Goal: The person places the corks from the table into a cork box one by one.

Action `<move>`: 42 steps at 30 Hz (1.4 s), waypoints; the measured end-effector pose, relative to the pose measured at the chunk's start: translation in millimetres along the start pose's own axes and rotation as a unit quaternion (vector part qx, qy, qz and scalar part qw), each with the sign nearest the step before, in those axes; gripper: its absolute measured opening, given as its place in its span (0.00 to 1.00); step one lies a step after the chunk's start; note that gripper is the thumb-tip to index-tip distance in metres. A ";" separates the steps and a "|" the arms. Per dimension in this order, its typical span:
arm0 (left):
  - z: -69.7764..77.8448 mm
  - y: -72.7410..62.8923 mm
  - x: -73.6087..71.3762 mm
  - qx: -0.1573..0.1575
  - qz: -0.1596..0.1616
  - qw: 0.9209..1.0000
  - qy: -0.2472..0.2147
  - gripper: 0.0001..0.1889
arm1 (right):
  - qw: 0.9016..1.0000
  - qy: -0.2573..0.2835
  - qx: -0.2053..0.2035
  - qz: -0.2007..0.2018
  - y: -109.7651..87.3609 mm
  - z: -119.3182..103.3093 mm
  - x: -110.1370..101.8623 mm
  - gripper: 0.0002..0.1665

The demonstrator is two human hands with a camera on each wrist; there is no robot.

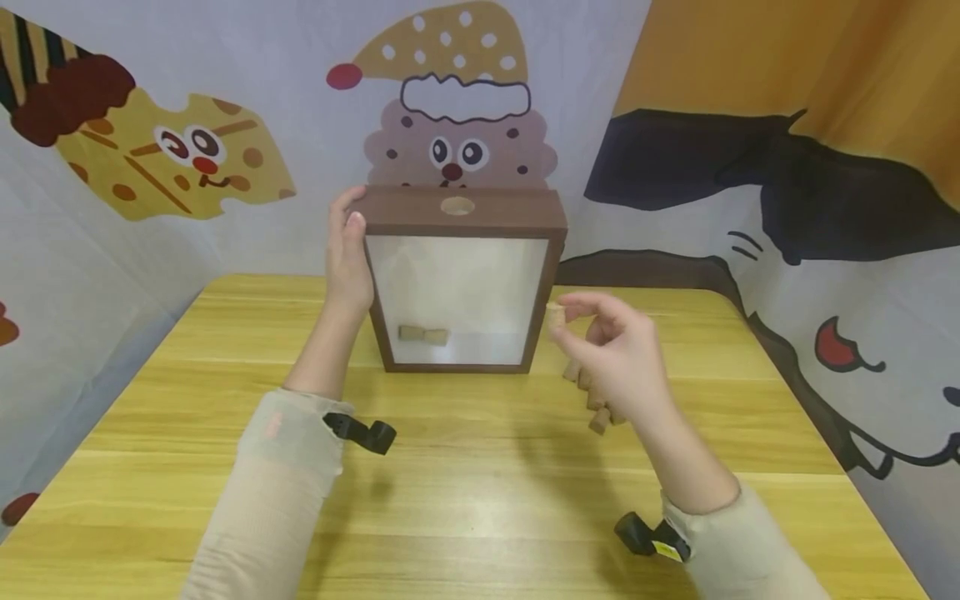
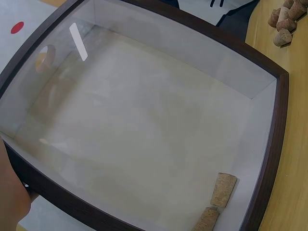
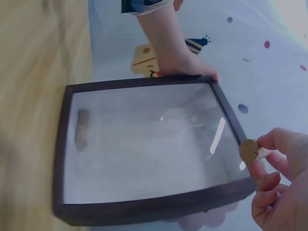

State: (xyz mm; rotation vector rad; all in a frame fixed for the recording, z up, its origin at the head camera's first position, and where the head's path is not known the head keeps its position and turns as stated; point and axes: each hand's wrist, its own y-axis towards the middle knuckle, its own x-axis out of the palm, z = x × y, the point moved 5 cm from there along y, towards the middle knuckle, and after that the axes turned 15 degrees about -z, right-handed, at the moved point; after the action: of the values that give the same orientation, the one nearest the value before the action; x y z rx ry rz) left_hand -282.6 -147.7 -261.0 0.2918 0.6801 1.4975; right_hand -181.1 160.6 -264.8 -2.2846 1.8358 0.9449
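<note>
A dark brown shadow box (image 1: 465, 215) with a clear front and a round hole in its top stands upright on the table. Two corks (image 2: 224, 190) lie end to end inside at the bottom, towards its left side. My left hand (image 1: 348, 258) holds the box by its upper left edge, thumb at the front corner and fingers behind. Beside the box's right side, below the level of its top, my right hand (image 1: 622, 350) pinches a cork (image 1: 555, 315) between thumb and fingertips. The right wrist view shows that cork's round end.
More corks (image 1: 597, 419) lie in a loose pile on the wooden table (image 1: 450, 483), right of the box and partly hidden by my right hand. A cloth with cartoon prints (image 1: 285, 50) hangs behind the table. Each sleeve carries a small black wrist camera (image 1: 367, 433).
</note>
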 end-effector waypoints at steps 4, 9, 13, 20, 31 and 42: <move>-0.1 0.2 -0.2 0.006 0.002 1.000 0.000 0.39 | 0.997 -0.006 -0.071 0.008 16.2 -18.9 0.4 0.16; -0.5 0.1 -0.1 0.006 0.002 1.000 -0.001 0.37 | 0.994 0.004 -0.105 0.012 34.8 -35.2 1.2 0.17; -0.7 -0.2 0.1 0.002 -0.002 1.000 0.000 0.38 | 0.993 0.014 -0.114 0.016 50.3 -48.4 1.1 0.17; 0.3 0.5 0.8 0.001 -0.004 1.000 0.008 0.41 | 0.992 0.026 -0.126 0.011 79.0 -64.3 1.2 0.17; -0.5 -1.5 0.8 0.006 0.002 1.000 -0.002 0.42 | 0.996 -0.009 -0.087 -0.009 124.6 -69.7 8.3 0.17; -2.3 -1.1 -0.1 -0.006 0.004 1.000 0.000 0.37 | 0.994 -0.078 -0.043 -0.058 151.5 -71.1 23.6 0.16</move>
State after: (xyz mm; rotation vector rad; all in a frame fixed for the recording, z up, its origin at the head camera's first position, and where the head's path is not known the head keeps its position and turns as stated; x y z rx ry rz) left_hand -283.0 -148.4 -263.4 0.2855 0.6698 1.5094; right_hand -285.7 67.3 -170.5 -2.2646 1.6120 1.1672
